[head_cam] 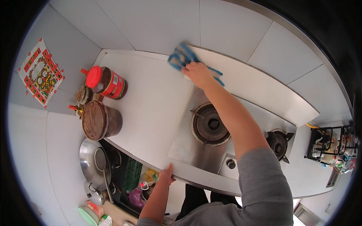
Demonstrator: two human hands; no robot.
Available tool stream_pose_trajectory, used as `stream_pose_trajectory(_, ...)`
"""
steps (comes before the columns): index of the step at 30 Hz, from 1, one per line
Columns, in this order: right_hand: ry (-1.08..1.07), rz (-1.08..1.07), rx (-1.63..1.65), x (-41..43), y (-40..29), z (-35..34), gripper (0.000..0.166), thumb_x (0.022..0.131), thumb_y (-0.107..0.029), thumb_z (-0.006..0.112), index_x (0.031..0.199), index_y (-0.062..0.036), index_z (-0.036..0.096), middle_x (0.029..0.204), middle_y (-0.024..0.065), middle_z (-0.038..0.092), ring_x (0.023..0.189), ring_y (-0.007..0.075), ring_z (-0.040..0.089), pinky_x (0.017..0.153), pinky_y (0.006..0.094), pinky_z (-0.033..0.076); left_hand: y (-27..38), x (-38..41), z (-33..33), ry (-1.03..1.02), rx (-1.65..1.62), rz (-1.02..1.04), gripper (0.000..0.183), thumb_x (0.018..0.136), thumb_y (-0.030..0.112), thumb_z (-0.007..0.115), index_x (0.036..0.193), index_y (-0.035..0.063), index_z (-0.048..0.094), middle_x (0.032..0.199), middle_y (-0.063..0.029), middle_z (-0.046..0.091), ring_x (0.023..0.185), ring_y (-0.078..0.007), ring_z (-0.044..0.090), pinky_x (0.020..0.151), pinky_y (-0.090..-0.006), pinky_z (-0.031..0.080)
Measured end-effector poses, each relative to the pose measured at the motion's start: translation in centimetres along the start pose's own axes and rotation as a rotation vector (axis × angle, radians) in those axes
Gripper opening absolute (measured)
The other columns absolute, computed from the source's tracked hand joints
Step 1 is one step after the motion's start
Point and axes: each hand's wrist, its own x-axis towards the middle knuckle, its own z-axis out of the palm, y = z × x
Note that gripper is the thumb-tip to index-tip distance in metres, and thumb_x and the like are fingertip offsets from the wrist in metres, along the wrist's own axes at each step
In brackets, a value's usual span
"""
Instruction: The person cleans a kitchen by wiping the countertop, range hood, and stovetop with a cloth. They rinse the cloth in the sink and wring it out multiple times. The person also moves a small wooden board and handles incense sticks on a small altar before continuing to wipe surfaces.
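My right hand (197,73) presses a blue and white striped cloth (182,56) against the back edge of the white countertop (144,104), where it meets the tiled wall. The cloth is blurred, and part of it trails right past my wrist. Below my forearm lies a stainless steel gas stove (183,144) with two burners; my arm partly covers the left burner (212,124). My left hand (167,175) grips the counter's front edge, thumb on top and fingers mostly hidden below.
A red-lidded jar (111,83) and a brown-lidded plastic tub (97,120) stand at the counter's left end. Below left are a steel wok (87,163) and a lidded pot (94,195). A black wire rack (325,144) holding bottles is at far right.
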Motion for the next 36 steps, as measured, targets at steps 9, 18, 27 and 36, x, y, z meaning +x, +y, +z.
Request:
stream_pose_trajectory(9, -0.183, 0.003, -0.168, -14.3, 5.6, -3.9, 0.012, 0.073, -0.015, 0.065, 0.083, -0.0161, 0.072, 0.1, -0.004, 0.059, 0.105, 0.0166, 0.051, 0.088, 0.0294, 0.043, 0.1, -0.6, -1.2, -0.01, -0.005, 0.018, 0.079, 0.083, 0.046, 0.07, 0.136, 0.0022, 0.031, 0.13, -0.0164, 0.049, 0.111, -0.0352, 0.055, 0.084, -0.0593, 0.051)
stream_pose_trajectory(18, -0.229, 0.371, -0.251, -38.8, 13.9, -9.5, 0.012, 0.073, -0.012, 0.063, 0.082, -0.0167, 0.069, 0.097, -0.0009, 0.057, 0.1, 0.0201, 0.053, 0.083, 0.033, 0.049, 2.6, -5.2, 0.2, -0.093, 0.37, -0.044, 0.058, 0.091, 0.058, 0.05, 0.109, 0.0039, 0.057, 0.085, -0.0112, 0.065, 0.06, -0.0272, 0.062, 0.061, -0.0452, 0.055)
stream_pose_trajectory(27, 0.362, 1.393, 0.002, -55.9, 17.8, -12.7, 0.032, 0.072, -0.002, 0.061, 0.102, -0.0122, 0.066, 0.106, 0.0135, 0.06, 0.102, 0.0341, 0.056, 0.09, 0.0411, 0.047, 21.8, -15.2, 12.3, -0.343, 0.613, 0.904, 0.051, 0.096, 0.04, 0.051, 0.131, 0.0025, 0.047, 0.122, -0.013, 0.059, 0.108, -0.0238, 0.061, 0.09, -0.0357, 0.05)
stream_pose_trajectory(36, 0.556, 1.45, 1.208, -60.3, 23.5, -14.7, 0.084, 0.073, -0.002, 0.072, 0.143, -0.0055, 0.025, 0.126, 0.0158, 0.053, 0.112, 0.0236, 0.052, 0.097, 0.0355, 0.043, 36.4, -11.6, 28.1, -0.255, 0.33, 0.849, 0.108, 0.079, 0.04, 0.077, 0.152, 0.0203, -0.001, 0.157, -0.0125, 0.009, 0.144, -0.0405, 0.007, 0.11, -0.0549, 0.026)
